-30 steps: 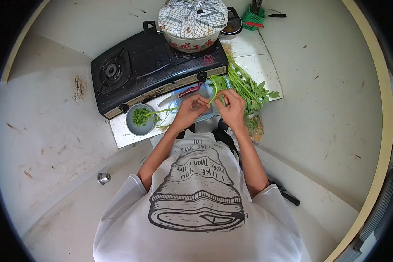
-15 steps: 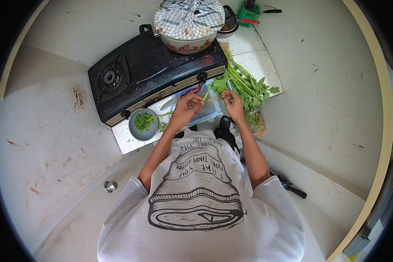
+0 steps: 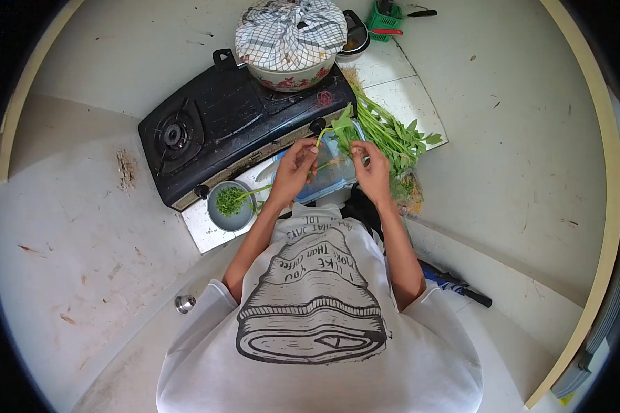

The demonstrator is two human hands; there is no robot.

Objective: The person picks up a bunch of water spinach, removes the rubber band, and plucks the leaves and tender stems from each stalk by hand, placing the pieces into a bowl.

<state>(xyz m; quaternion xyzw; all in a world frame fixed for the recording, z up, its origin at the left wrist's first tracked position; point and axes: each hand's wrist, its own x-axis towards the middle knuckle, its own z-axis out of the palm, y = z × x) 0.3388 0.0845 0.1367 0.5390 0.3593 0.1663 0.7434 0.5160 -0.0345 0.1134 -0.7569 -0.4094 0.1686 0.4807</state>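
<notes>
My left hand (image 3: 294,172) is closed, pinching the stem of a leafy green (image 3: 343,129) whose broad leaf points up and right. A second thin stem runs under this hand from the grey bowl (image 3: 212,219) at left. Opposite it, my right hand (image 3: 373,172) has its fingertips drawn together at the leaf's lower edge. Beneath both hands lies a blue-rimmed tray (image 3: 337,184). Finely chopped greens (image 3: 229,201) fill part of the bowl. A bunch of long-stemmed leafy greens (image 3: 389,134) rests beyond my right hand. Part of a pale blade (image 3: 266,172) shows beside my left hand.
A black gas stove (image 3: 227,113) stands in front, bearing a flowered pot (image 3: 289,79) covered with a checked cloth (image 3: 289,34). Behind are a dark pan (image 3: 355,33) and a green basket (image 3: 382,19). A plastic bag (image 3: 408,193) lies near my right forearm.
The leaf now reaches further right, against my right fingertips. My left hand has turned slightly, and the red curved item seen beyond it is now hidden. The view has shifted a little.
</notes>
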